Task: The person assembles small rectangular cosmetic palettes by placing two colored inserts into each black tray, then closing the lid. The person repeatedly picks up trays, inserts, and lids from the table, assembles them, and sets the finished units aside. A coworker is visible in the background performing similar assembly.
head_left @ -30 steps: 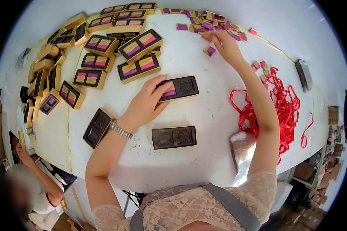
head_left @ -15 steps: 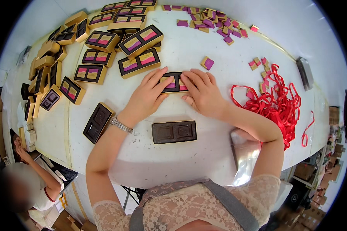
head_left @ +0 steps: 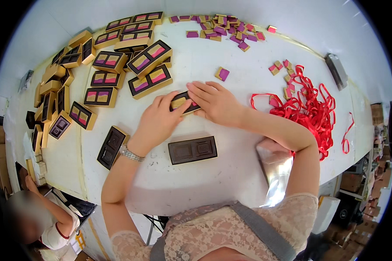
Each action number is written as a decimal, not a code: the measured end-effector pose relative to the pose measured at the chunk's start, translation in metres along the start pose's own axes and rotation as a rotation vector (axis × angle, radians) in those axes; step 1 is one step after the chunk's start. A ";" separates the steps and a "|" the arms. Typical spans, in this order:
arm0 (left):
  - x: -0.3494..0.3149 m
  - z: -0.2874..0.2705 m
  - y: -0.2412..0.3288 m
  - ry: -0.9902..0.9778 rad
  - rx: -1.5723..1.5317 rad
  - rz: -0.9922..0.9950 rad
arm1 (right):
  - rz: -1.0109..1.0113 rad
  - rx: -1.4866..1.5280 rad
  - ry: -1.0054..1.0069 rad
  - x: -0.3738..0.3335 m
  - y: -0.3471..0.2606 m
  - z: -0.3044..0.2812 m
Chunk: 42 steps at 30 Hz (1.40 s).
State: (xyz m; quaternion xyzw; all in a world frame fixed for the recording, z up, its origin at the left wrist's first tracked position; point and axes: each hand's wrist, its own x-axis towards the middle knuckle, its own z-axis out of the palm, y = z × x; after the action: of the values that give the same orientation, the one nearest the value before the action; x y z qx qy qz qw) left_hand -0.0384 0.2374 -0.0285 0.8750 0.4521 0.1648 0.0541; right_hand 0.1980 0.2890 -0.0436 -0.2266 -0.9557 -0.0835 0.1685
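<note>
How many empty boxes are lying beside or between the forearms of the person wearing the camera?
2. One empty box lies between the left forearm and the right forearm; a second empty box lies left of the left forearm. The arms may hide more.

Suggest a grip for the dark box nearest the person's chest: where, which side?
Likely best from above, pinching the dark box across its long edges near mid-length: it lies flat, those edges run roughly left-to-right, both unobstructed.
</note>
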 end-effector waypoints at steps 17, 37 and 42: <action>-0.059 -0.026 0.045 -0.286 -0.246 -0.058 | 0.484 0.664 0.122 -0.008 0.023 -0.017; 0.002 0.032 0.036 0.105 -0.111 0.164 | 0.397 0.202 0.243 -0.058 0.042 -0.043; 0.010 0.033 0.039 0.080 -0.160 0.183 | 0.935 -0.537 0.104 -0.159 0.177 0.011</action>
State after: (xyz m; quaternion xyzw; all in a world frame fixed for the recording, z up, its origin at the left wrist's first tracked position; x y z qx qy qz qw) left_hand 0.0083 0.2251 -0.0478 0.8982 0.3576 0.2393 0.0902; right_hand 0.4106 0.3838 -0.0963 -0.6583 -0.6883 -0.2522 0.1711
